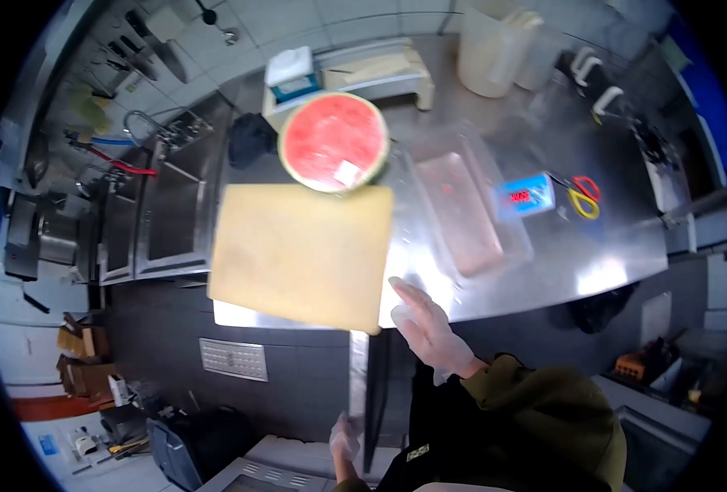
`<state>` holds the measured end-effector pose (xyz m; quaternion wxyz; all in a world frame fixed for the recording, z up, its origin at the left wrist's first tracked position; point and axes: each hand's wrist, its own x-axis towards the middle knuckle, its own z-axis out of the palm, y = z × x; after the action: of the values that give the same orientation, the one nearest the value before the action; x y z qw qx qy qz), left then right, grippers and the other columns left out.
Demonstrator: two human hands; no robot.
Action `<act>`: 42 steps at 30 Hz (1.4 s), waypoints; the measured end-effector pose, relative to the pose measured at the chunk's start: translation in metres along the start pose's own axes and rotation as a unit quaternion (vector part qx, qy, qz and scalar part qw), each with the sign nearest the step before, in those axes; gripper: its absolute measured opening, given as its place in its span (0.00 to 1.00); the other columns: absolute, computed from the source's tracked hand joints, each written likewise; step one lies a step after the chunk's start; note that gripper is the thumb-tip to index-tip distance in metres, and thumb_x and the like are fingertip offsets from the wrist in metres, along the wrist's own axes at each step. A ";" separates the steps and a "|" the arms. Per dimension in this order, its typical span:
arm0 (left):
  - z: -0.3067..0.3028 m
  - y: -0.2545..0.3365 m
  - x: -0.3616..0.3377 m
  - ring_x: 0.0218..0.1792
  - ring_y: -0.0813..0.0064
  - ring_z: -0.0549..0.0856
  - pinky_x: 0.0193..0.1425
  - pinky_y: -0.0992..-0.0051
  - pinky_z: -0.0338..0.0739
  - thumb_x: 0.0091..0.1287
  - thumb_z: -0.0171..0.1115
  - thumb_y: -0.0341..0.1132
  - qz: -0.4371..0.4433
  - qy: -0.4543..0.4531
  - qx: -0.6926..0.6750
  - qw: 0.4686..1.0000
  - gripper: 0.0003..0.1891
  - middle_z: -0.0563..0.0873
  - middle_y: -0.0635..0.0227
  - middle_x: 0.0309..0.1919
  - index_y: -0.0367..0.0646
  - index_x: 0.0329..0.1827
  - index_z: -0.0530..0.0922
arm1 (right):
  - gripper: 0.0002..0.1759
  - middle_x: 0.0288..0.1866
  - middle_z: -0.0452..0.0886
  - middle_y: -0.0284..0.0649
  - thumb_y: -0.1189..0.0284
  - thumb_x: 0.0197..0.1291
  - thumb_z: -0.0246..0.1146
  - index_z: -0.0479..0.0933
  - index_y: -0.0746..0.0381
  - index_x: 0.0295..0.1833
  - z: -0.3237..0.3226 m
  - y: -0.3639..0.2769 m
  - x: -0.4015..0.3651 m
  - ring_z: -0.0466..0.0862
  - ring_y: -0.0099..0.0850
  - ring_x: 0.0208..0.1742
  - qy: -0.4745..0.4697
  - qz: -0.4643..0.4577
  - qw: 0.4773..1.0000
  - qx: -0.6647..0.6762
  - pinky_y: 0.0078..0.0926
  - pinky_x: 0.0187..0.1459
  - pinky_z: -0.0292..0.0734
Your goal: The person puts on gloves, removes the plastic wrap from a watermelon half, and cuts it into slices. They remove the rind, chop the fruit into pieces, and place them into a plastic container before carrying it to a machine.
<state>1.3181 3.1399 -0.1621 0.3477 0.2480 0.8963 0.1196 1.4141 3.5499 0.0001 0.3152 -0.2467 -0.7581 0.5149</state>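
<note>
My right hand (431, 332), in a clear glove, is just off the front edge of the steel table, fingers stretched out and holding nothing. Lower down, my gloved left hand (345, 440) is closed at the outer end of a long metal-edged panel (358, 369), which looks like a door swung out from under the table; its fingertips are partly hidden. A yellowish cutting board (302, 254) lies at the table's left front. Behind it rests a cut watermelon half (331, 139), red face up, with a small white label. A clear plastic tub (462, 217) sits right of the board.
On the steel table (585, 254) are a blue digital display (526, 197) and scissors (583, 198) with red and yellow handles. A white rack (380, 70) and plastic jugs (495, 49) stand behind. Sinks (175, 213) are left; knives (154, 49) hang on the wall.
</note>
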 end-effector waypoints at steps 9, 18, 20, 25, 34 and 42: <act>0.053 0.029 -0.002 0.38 0.52 0.84 0.42 0.57 0.74 0.69 0.49 0.46 -0.281 0.123 -0.137 0.942 0.21 0.85 0.54 0.31 0.38 0.35 0.83 | 0.21 0.67 0.74 0.45 0.74 0.73 0.55 0.68 0.62 0.70 -0.089 -0.031 -0.138 0.74 0.39 0.68 -0.073 0.052 0.995 -0.047 0.32 0.68 0.65; 0.197 0.145 -0.055 0.28 0.67 0.74 0.35 0.60 0.71 0.73 0.42 0.40 -0.021 0.121 -0.312 0.942 0.17 0.76 0.65 0.26 0.42 0.27 0.72 | 0.16 0.64 0.77 0.38 0.70 0.75 0.53 0.74 0.55 0.64 -0.214 0.010 -0.198 0.73 0.38 0.67 -0.111 0.126 0.985 -0.034 0.31 0.68 0.62; 0.207 0.211 -0.044 0.39 0.63 0.82 0.43 0.60 0.78 0.72 0.45 0.41 -0.115 -0.024 -0.697 0.707 0.15 0.84 0.60 0.40 0.39 0.45 0.76 | 0.14 0.61 0.78 0.42 0.70 0.75 0.50 0.77 0.62 0.57 -0.230 -0.001 -0.195 0.78 0.39 0.63 -0.095 0.105 0.987 -0.079 0.31 0.67 0.68; 0.309 0.277 0.057 0.33 0.67 0.81 0.41 0.65 0.77 0.75 0.46 0.42 -0.065 -0.137 -0.761 0.631 0.14 0.79 0.65 0.31 0.43 0.40 0.74 | 0.15 0.60 0.78 0.40 0.69 0.76 0.49 0.77 0.63 0.58 -0.239 0.008 -0.186 0.77 0.34 0.63 -0.059 0.185 0.981 0.010 0.28 0.67 0.67; 0.050 0.315 0.024 0.40 0.74 0.82 0.50 0.73 0.78 0.74 0.53 0.45 0.037 0.065 -0.724 0.686 0.17 0.83 0.67 0.39 0.39 0.51 0.77 | 0.19 0.58 0.79 0.43 0.66 0.77 0.49 0.75 0.68 0.60 -0.182 0.010 -0.114 0.78 0.31 0.63 -0.102 0.145 0.980 0.086 0.28 0.66 0.71; -0.155 0.330 0.078 0.74 0.55 0.63 0.73 0.50 0.65 0.74 0.50 0.48 0.279 0.027 -0.828 0.486 0.33 0.54 0.63 0.80 0.62 0.81 0.52 | 0.17 0.45 0.79 0.48 0.64 0.70 0.60 0.75 0.63 0.58 0.037 -0.025 -0.028 0.81 0.39 0.46 -0.213 0.127 0.963 0.104 0.32 0.50 0.74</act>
<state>1.2823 3.4544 0.0349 0.3167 0.0790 0.2764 0.9039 1.4047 3.4988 0.0074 0.1027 -0.1913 -0.7126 0.6671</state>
